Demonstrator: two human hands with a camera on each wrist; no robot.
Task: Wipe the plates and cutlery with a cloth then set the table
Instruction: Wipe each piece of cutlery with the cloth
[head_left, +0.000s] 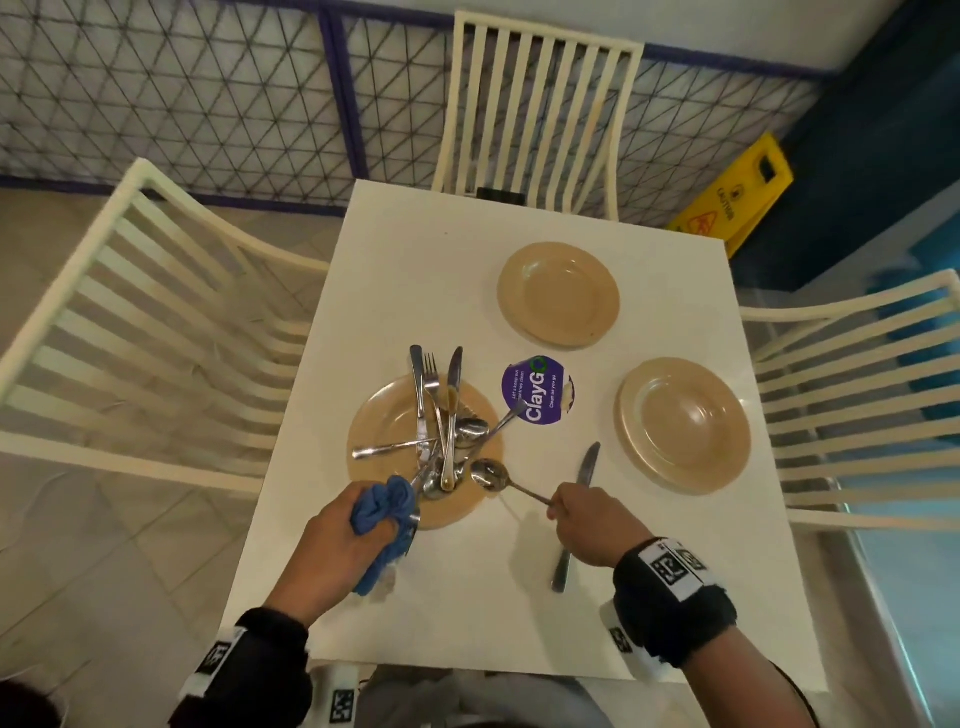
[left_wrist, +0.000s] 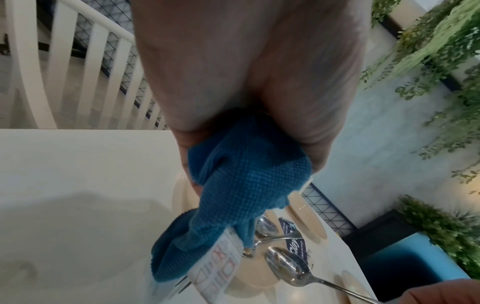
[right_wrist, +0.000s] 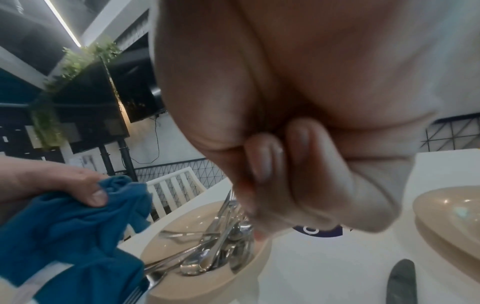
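My left hand grips a bunched blue cloth over the near rim of a tan plate that carries a pile of knives, forks and spoons. Fork tines stick out below the cloth. My right hand pinches the handle end of a spoon, whose bowl hovers by that plate's right edge. A table knife lies on the white table, partly under my right hand. Two bare tan plates sit at the far middle and at the right.
A round purple sticker marks the table's middle. Cream slatted chairs stand at the left, far side and right. A yellow caution sign stands on the floor beyond the far right corner.
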